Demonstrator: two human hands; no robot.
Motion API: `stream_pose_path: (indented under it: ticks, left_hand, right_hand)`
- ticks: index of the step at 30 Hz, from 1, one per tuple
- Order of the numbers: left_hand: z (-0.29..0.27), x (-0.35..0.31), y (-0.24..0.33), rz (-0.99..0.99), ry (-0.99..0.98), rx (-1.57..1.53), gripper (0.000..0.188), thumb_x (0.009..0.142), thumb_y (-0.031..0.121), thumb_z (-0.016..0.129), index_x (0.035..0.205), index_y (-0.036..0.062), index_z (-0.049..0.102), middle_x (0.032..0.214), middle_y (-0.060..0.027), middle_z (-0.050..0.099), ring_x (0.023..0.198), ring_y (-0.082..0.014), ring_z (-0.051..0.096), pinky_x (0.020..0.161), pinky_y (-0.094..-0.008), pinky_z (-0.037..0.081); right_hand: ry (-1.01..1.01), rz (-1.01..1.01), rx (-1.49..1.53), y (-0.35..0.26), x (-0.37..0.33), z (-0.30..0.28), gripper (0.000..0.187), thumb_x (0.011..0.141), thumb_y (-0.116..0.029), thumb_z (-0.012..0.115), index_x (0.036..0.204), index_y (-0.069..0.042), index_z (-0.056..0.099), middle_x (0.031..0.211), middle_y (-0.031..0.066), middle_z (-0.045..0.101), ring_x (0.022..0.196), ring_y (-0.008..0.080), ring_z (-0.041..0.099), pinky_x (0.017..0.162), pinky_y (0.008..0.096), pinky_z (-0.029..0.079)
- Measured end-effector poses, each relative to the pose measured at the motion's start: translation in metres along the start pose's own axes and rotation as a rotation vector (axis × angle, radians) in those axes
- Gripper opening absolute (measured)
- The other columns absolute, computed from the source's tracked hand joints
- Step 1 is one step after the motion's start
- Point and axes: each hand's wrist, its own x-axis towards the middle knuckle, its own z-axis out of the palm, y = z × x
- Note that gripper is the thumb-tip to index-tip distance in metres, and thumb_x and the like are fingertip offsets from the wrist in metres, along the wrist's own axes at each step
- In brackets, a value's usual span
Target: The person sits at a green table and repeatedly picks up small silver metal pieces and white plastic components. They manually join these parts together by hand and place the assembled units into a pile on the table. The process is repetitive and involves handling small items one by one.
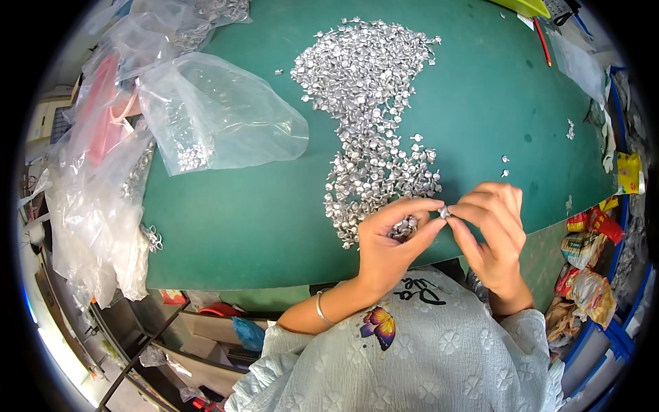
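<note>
A large heap of small silver metal pieces (364, 69), each with a rounded head and a short stem, lies across the green table (233, 226) and trails down toward me. At its near right end, my left hand (391, 247) pinches one small metal piece (444, 212) between thumb and forefinger. Several more pieces show cupped inside that palm. From the other side, the thumb and fingertips of my right hand (495, 240) close on the same piece. Its exact shape is mostly covered by the fingertips.
A clear plastic bag (226, 110) with some metal pieces inside lies left of the heap, beside more bags (96, 206). Stray pieces (505, 173) sit to the right. A red pencil (543, 42) is at the far right. Colourful packets (592, 288) stand beyond the right edge.
</note>
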Motion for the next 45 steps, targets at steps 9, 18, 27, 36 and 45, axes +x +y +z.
stream_pose_path:
  ticks: [9,18,27,36,45]
  left_hand:
    - [0.000,-0.005,0.008,-0.023,-0.071,-0.057,0.022,0.073,-0.005,0.064,0.094,0.0004,0.064,0.069,-0.0003,0.055,0.063,-0.0050,0.048,0.058,-0.0191,0.039]
    - [0.001,-0.008,0.012,0.011,-0.088,-0.090,0.020,0.073,-0.005,0.064,0.093,-0.0005,0.064,0.069,-0.0012,0.056,0.062,-0.0055,0.048,0.056,-0.0195,0.038]
    - [0.002,-0.010,0.018,0.105,-0.098,-0.054,0.018,0.071,-0.006,0.065,0.088,-0.0008,0.065,0.066,-0.0024,0.056,0.058,-0.0058,0.047,0.052,-0.0198,0.036]
    - [0.005,-0.014,0.025,0.077,-0.122,-0.119,0.017,0.072,-0.006,0.064,0.089,-0.0016,0.064,0.068,-0.0027,0.057,0.060,-0.0053,0.048,0.054,-0.0195,0.038]
    - [0.005,-0.018,0.026,0.008,-0.109,-0.120,0.016,0.074,-0.005,0.063,0.089,-0.0016,0.064,0.067,-0.0008,0.057,0.061,-0.0036,0.048,0.054,-0.0187,0.039]
  right_hand:
    - [0.003,-0.027,0.028,-0.009,-0.002,-0.010,0.023,0.057,-0.003,0.071,0.079,-0.002,0.062,0.078,0.0063,0.057,0.073,0.0226,0.054,0.067,0.0325,0.035]
    - [0.013,-0.022,0.059,-0.013,-0.004,-0.016,0.021,0.059,-0.002,0.070,0.078,-0.001,0.062,0.079,0.0066,0.058,0.072,0.0233,0.054,0.067,0.0326,0.035]
    - [-0.018,0.270,0.631,-0.009,-0.012,-0.013,0.010,0.070,0.004,0.063,0.079,0.002,0.059,0.076,0.0094,0.059,0.073,0.0212,0.053,0.069,0.0294,0.040]
    - [-0.171,0.699,1.471,-0.007,-0.024,-0.008,0.009,0.084,-0.004,0.051,0.087,0.003,0.055,0.085,0.0089,0.057,0.078,0.0123,0.051,0.072,0.0260,0.040]
    - [-0.001,0.446,0.945,-0.014,-0.026,-0.008,0.009,0.076,0.002,0.059,0.085,0.002,0.058,0.082,0.0098,0.059,0.077,0.0166,0.054,0.069,0.0284,0.040]
